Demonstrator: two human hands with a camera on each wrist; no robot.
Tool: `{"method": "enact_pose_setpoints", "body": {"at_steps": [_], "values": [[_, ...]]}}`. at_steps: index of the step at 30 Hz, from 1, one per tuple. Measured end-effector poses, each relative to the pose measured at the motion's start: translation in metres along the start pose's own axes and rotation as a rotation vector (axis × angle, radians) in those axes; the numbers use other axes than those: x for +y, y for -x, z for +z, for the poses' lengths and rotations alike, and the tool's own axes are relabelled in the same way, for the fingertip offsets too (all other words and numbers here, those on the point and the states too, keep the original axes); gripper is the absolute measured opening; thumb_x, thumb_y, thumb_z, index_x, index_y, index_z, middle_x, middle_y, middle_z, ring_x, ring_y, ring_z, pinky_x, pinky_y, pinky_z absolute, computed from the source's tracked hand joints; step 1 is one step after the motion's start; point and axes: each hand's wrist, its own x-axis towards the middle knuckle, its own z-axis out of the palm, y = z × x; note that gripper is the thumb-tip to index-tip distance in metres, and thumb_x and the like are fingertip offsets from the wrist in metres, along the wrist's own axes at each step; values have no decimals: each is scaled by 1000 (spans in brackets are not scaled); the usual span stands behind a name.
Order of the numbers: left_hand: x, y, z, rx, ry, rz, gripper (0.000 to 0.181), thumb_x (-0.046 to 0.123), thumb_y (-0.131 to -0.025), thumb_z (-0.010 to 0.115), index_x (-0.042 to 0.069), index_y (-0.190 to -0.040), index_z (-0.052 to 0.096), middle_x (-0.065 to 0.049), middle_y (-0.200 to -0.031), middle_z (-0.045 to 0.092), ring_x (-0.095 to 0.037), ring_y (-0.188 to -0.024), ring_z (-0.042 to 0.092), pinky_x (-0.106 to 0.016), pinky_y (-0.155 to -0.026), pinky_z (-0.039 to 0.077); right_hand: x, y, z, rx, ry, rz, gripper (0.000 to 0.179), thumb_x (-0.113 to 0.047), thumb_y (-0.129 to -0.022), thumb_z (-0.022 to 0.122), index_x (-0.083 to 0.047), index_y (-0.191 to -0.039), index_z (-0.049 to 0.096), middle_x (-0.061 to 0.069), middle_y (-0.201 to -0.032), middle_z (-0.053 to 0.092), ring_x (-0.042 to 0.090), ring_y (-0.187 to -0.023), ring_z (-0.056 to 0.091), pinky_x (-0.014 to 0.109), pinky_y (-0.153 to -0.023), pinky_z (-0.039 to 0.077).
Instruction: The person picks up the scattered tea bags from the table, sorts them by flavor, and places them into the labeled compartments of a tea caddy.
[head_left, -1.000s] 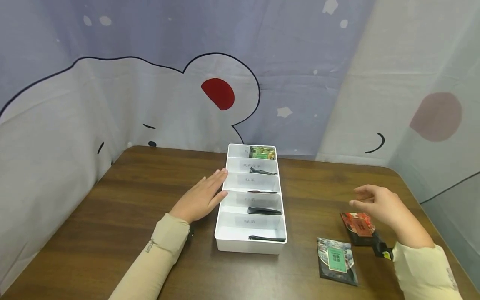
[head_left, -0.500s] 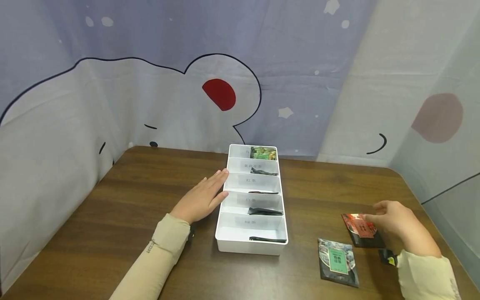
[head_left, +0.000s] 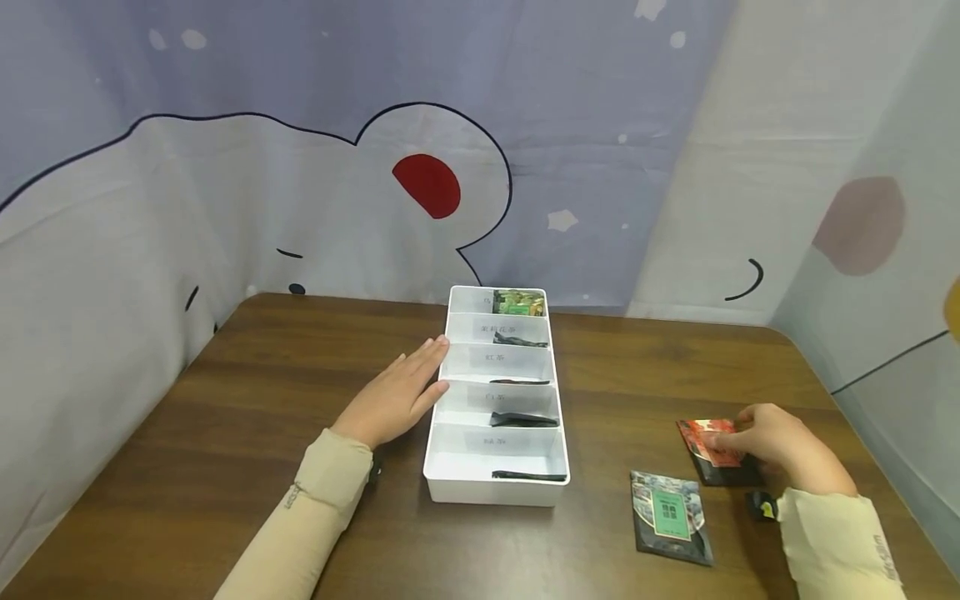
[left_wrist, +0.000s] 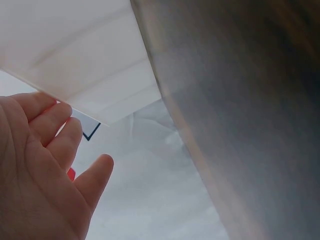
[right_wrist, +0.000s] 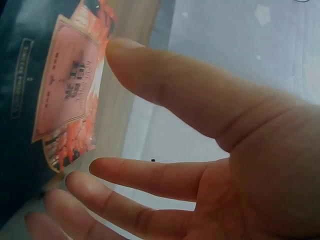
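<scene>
Against the left side of a white divided box rests my left hand, its fingers extended along the rim. The left wrist view shows this hand beside the box wall, holding nothing. My right hand is over a red-and-black tea packet lying flat on the table. In the right wrist view, thumb and fingers are spread at the packet's edges, with a gap between them. Nearer the front lies a green-labelled tea packet.
The box has several labelled compartments in a row. Each holds a packet at its right side, such as the green one at the back. The wooden table meets a patterned curtain behind.
My right hand has come down and over to the red packet, its thumb now over the red label. The left hand stays at the box. The view has shifted slightly.
</scene>
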Motion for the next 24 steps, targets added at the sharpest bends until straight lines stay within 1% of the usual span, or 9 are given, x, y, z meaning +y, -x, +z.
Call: {"method": "enact_pose_setpoints", "body": {"at_steps": [1,4,7,11,18,21,24], "values": [[0,0,0,-1,2,-1,67,45,-109,39,10,-163,20,-4,-168,21,-23,-154,20,-52,-123,23,0,-1,1,-6,-11,3,96,-47,-86,79,29,-129,39,47,-123,49,38,-90,61,40,-64,59],[-1,1,1,5,3,-2,67,45,-109,39,10,-163,20,-4,-168,21,-23,-154,20,-52,-123,23,-1,-2,3,-6,-30,9,93,-43,-85,80,28,-129,39,46,-121,49,37,-89,60,39,-62,59],[-2,1,1,15,-2,3,67,45,-109,39,9,-163,20,-4,-168,22,-24,-154,21,-53,-123,23,0,-2,4,0,-52,14,86,-34,-86,81,28,-128,39,45,-118,50,37,-88,61,39,-62,59],[0,0,1,10,-1,2,67,45,-109,40,9,-163,20,-5,-167,22,-25,-154,21,-53,-123,23,1,-3,6,10,-67,20,81,-26,-85,81,28,-127,39,46,-119,49,36,-87,61,40,-63,60],[0,0,0,6,-2,1,67,44,-109,39,9,-163,20,-5,-167,22,-25,-154,22,-52,-123,23,4,-5,7,16,-91,12,80,-25,-85,81,25,-129,37,45,-120,47,38,-90,59,41,-65,60],[0,0,1,7,-2,4,67,44,-109,39,9,-163,20,-5,-167,22,-25,-154,21,-53,-123,23,6,-7,7,12,-109,16,78,-25,-85,82,24,-127,37,42,-114,50,37,-90,58,42,-66,60],[0,0,1,7,-2,4,67,44,-109,39,9,-162,20,-5,-167,22,-24,-154,21,-52,-123,23,7,-8,7,10,-124,19,75,-25,-84,83,23,-122,39,36,-106,53,35,-87,58,41,-66,60]]}}
